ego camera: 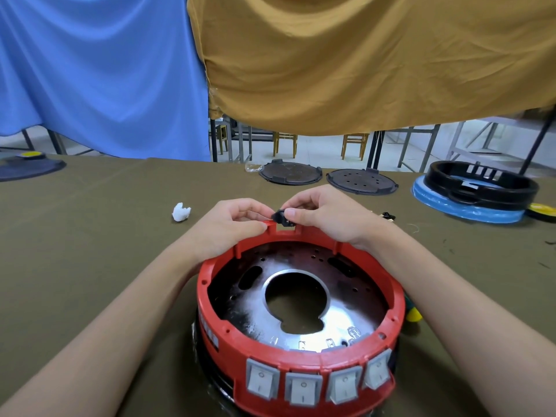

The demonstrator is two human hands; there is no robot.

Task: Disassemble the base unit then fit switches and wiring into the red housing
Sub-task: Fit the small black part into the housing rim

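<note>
**Head view: black socket held at the rear notch of the red housing**

Head view looks down on the red housing point(301, 361), a ring-shaped shell that sits on the bench point(90, 236) right in front of me, between my forearms. Four grey rocker switches point(304, 388) are set side by side in its near wall. Inside the ring lies a shiny metal plate point(340, 323) with a large keyhole-shaped opening in its middle and small holes scattered around it.

At the far rim of the housing there is a square notch. My right hand point(325, 218) pinches a small black socket part point(281, 216) between thumb and fingertips, just above that notch. My left hand point(228, 227) has its fingers curled over the rim beside the notch, thumb resting on the red edge, fingertips touching the black part.

Farther out on the bench, a crumpled white scrap point(181, 212) lies to the left. Two dark round plates point(290, 173) point(362, 180) lie flat near the far edge. To the right, a black ring housing point(481, 183) sits on a blue disc point(463, 210). A yellow-and-green tool handle point(413, 313) peeks out beside my right forearm. Blue cloth point(99, 73) and mustard cloth point(361, 55) hang behind.
</note>
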